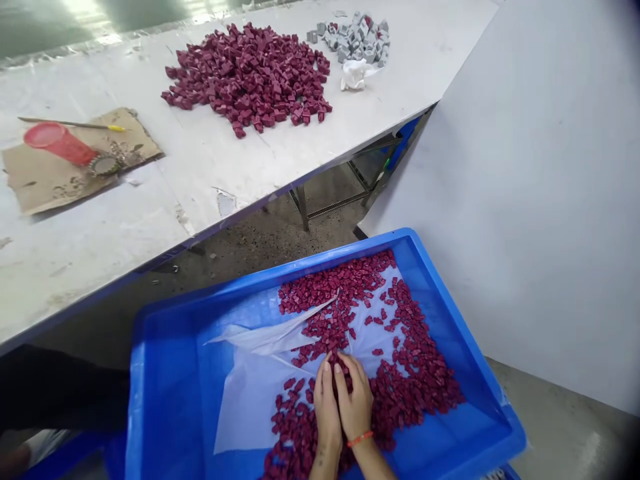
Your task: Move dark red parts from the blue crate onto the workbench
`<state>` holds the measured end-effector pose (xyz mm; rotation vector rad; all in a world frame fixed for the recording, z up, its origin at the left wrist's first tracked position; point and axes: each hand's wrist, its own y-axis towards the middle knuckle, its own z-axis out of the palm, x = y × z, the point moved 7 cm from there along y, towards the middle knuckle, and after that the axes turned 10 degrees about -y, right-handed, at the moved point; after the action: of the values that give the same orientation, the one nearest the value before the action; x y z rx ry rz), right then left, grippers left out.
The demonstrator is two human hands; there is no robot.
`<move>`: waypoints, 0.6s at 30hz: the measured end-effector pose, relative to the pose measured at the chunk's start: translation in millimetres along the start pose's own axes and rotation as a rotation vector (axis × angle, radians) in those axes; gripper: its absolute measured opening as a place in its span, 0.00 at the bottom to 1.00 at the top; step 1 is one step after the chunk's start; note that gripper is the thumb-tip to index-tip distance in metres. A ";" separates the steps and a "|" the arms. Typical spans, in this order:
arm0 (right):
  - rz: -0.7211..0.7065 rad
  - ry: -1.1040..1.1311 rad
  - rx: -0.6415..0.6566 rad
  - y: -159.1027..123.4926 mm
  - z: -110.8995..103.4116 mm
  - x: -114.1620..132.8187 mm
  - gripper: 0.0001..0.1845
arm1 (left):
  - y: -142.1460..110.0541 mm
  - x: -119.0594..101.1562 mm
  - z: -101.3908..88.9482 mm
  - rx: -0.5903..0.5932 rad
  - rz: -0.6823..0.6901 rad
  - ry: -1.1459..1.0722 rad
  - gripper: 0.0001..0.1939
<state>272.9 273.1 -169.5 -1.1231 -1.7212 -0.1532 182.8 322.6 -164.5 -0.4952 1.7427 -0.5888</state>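
Many small maroon pieces [420, 393] lie scattered in a large blue plastic tray [445, 293], partly over thin white sheets [245, 413]. Deep among them, my left hand [326, 403] and my right hand [356, 400] are cupped side by side, thumbs together. Some maroon pieces show between the fingertips, gathered by both hands. An orange band circles my right wrist. How many pieces the palms hold is hidden.
Behind the tray stands a white worktable [260, 160] bearing a heap of maroon pieces [255, 73], grey pieces [360, 40] and a crumpled tissue [354, 75]. On its left, cardboard [40, 180] carries a red cup [65, 143] and a thin stick [75, 124]. A white panel [545, 180] borders the right.
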 end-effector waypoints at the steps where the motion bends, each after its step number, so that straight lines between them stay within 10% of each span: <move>1: 0.030 0.039 -0.001 -4.9 -0.3 0.1 0.22 | -1.0 1.2 -0.9 0.025 -0.005 -0.025 0.19; 10: 0.048 0.293 -0.139 -10.0 -24.7 25.5 0.20 | -22.1 -33.8 -9.1 -0.062 0.232 -0.083 0.21; 14: -0.094 0.381 -0.235 18.3 -66.0 98.1 0.16 | -42.3 -134.6 19.6 -0.035 0.512 -0.129 0.20; 18: -0.314 0.567 -0.241 66.5 -115.5 239.4 0.12 | -53.9 -294.5 58.2 0.099 0.761 -0.140 0.14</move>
<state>391.9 388.5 48.7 -0.8568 -1.3696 -0.8137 310.8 451.8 80.3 0.2042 1.6017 -0.0882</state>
